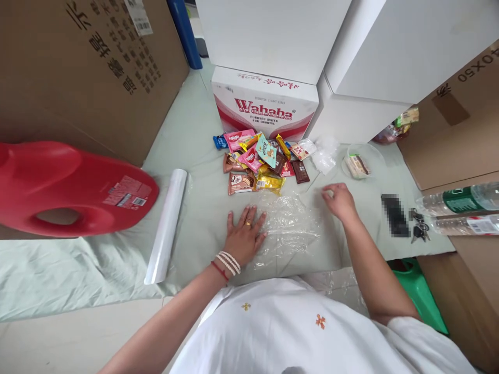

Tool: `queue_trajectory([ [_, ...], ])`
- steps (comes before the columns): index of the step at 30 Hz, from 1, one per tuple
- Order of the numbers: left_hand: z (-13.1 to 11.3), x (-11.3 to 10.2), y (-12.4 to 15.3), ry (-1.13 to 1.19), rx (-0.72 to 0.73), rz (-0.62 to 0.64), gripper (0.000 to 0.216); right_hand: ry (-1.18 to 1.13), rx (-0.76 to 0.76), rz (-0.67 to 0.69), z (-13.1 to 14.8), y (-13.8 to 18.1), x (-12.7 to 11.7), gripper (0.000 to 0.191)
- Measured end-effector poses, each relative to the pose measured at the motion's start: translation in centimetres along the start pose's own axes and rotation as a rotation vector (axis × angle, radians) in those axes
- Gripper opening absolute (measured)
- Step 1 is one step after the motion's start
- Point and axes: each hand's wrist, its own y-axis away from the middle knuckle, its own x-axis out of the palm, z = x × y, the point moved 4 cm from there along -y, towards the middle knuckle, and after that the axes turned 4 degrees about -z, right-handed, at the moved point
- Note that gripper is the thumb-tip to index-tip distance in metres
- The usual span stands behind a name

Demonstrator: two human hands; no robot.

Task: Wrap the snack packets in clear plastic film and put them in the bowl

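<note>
A sheet of clear plastic wrap (292, 228) lies spread on the pale green cloth (195, 156) in front of me. My left hand (245, 234) rests flat on its left edge, fingers stretched out, a ring on one finger and bead bracelets at the wrist. My right hand (339, 200) is at the sheet's far right corner with its fingers curled in a pinch on the film's edge. Just beyond the sheet lies a pile of several snack packets (261, 158), wafers and chocolate bars.
A roll of plastic wrap (167, 224) lies to the left, beside a red jug (70, 187). A Wahaha water carton (265, 104) and white boxes (351, 52) stand behind the snacks. A clear bowl (360, 162), keys (420, 228), water bottles (460, 200) and cardboard boxes (456, 114) are on the right.
</note>
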Motion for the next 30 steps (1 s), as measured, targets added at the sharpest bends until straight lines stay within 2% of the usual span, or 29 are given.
queue_trajectory([
  [4,-0.9,0.0,0.8,-0.035,0.006,0.009,0.055,0.106,0.097,0.104,6.8,-5.3,2.9,0.054],
  [6,-0.9,0.0,1.0,-0.039,0.017,0.010,0.054,0.156,0.130,0.115,8.5,-6.5,4.2,0.061],
  [8,-0.7,0.1,1.1,-0.031,0.019,0.004,0.053,0.189,0.150,0.128,8.3,-6.6,4.6,0.058],
  [10,-0.4,0.1,1.1,-0.016,0.014,-0.004,0.053,0.174,0.190,0.161,6.6,-6.0,4.2,0.049],
  [12,-0.3,0.1,1.1,-0.006,0.011,-0.004,0.053,0.036,0.252,0.184,5.0,-5.3,3.5,0.042],
  [14,-0.3,0.1,1.1,-0.005,0.014,0.003,0.054,-0.195,0.306,0.186,4.9,-4.9,3.3,0.043],
  [16,-0.3,0.1,1.0,-0.011,0.016,0.006,0.054,-0.387,0.325,0.168,6.8,-5.4,3.9,0.046],
  [18,-0.3,0.1,1.0,-0.017,0.018,0.006,0.054,-0.456,0.313,0.140,9.7,-6.9,5.0,0.043],
  [21,-0.4,0.2,1.0,-0.017,0.023,0.002,0.054,-0.405,0.256,0.112,13.8,-9.7,6.7,0.042],
  [23,-0.4,0.3,1.1,-0.012,0.025,-0.003,0.053,-0.344,0.209,0.125,15.5,-10.9,7.5,0.045],
  [27,-0.3,0.4,1.2,-0.005,0.020,-0.021,0.053,-0.287,0.096,0.168,16.7,-11.2,7.6,0.048],
  [30,-0.3,0.5,1.2,-0.004,0.016,-0.031,0.055,-0.187,0.064,0.213,15.7,-10.0,5.7,0.048],
])
